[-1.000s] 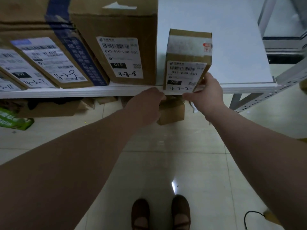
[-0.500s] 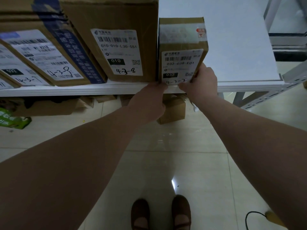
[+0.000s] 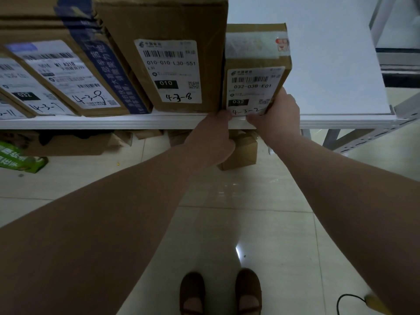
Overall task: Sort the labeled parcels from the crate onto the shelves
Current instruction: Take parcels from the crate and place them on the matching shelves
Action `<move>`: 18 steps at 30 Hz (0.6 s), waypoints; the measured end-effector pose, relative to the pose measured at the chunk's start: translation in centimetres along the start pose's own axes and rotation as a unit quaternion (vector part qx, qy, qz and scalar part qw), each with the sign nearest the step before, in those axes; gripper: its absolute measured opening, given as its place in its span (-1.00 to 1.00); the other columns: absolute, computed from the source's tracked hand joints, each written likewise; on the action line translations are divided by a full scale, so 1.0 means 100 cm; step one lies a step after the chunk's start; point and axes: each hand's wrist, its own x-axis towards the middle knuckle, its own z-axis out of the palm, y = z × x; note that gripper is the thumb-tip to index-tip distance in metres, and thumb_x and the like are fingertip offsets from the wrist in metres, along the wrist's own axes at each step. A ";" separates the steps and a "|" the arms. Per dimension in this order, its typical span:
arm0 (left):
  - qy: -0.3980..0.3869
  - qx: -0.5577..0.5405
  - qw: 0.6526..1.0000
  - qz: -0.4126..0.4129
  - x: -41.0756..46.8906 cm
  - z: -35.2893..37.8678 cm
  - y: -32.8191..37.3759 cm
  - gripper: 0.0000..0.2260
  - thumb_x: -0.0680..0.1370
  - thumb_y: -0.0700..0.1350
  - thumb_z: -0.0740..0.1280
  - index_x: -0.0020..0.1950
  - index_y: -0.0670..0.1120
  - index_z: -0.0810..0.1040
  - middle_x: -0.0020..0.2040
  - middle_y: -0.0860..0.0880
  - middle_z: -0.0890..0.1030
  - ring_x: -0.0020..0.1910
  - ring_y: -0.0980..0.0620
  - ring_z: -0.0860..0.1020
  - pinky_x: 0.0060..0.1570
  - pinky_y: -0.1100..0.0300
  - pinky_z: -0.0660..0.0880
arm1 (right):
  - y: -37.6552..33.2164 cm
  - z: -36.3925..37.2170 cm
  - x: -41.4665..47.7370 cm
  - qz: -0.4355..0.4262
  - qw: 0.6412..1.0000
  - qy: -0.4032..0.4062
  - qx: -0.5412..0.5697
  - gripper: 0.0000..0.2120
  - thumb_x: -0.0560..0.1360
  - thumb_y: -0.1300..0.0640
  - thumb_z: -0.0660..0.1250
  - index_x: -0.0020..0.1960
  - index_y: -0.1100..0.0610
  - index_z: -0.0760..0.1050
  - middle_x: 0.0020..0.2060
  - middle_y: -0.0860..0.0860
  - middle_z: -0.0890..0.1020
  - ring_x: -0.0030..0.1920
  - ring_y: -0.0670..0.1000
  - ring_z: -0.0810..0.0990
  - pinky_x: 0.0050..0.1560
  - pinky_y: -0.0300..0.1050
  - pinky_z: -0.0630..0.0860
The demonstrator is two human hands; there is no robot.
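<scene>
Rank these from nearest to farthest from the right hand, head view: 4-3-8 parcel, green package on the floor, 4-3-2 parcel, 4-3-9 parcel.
1. 4-3-2 parcel: gripped by the right hand.
2. 4-3-8 parcel: beside it, to the left.
3. 4-3-9 parcel: further left, leaning.
4. Green package: far left, on the floor.

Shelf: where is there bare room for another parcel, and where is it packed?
Bare: the white shelf from the 4-3-2 parcel rightward to its right edge by the upright post. Crowded: left of that parcel, the 4-3-8 parcel stands close against it, with more labeled boxes packed beyond.
</scene>
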 end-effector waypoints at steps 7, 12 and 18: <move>0.014 -0.026 0.999 -0.024 -0.002 -0.002 0.005 -0.54 0.51 -0.23 0.30 0.40 -0.19 0.32 0.24 -0.17 0.46 0.17 -0.12 0.46 0.02 0.25 0.33 | 0.000 0.000 -0.006 0.017 1.000 -0.006 0.007 -0.46 0.40 0.12 0.47 0.33 0.12 0.39 0.13 0.09 0.55 0.06 0.08 0.57 -0.09 -0.13 0.51; 0.003 -0.031 0.999 -0.039 -0.011 -0.009 0.008 -0.51 0.53 -0.22 0.31 0.44 -0.17 0.28 0.26 -0.16 0.44 0.22 -0.09 0.43 0.02 0.27 0.29 | -0.003 -0.007 -0.008 0.019 1.000 -0.024 -0.005 -0.41 0.44 0.07 0.46 0.39 0.16 0.35 0.18 0.08 0.55 0.14 0.08 0.56 -0.09 -0.19 0.44; -0.027 -0.048 0.997 -0.058 -0.036 -0.025 0.009 -0.50 0.56 -0.20 0.28 0.48 -0.12 0.23 0.26 -0.11 0.44 0.23 -0.05 0.42 0.06 0.29 0.28 | -0.010 -0.019 -0.009 0.043 0.998 -0.051 -0.009 -0.40 0.47 0.05 0.44 0.43 0.16 0.32 0.22 0.11 0.55 0.17 0.12 0.56 -0.10 -0.17 0.47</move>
